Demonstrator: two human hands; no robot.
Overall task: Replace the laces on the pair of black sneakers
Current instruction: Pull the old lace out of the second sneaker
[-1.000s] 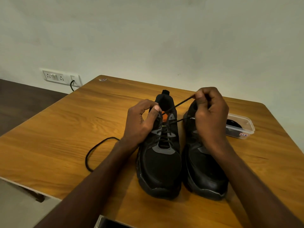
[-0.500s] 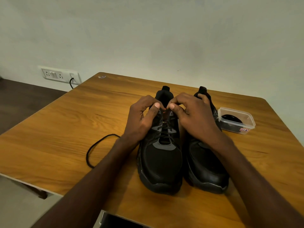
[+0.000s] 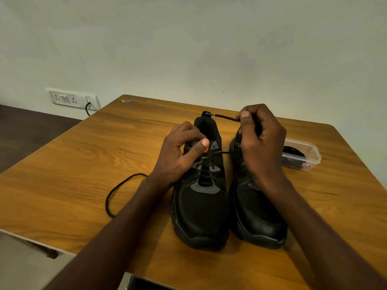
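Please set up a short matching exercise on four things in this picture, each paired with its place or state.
Things:
1. left hand
2. right hand
3. loose black lace
4. clear plastic tub

Places or states:
A. lies curved on the table, left of the sneakers
B. pinches a lace end above the right sneaker
C. grips the left sneaker at its collar
D. stands on the table, right of the sneakers

Pairs: 1-C, 2-B, 3-A, 4-D
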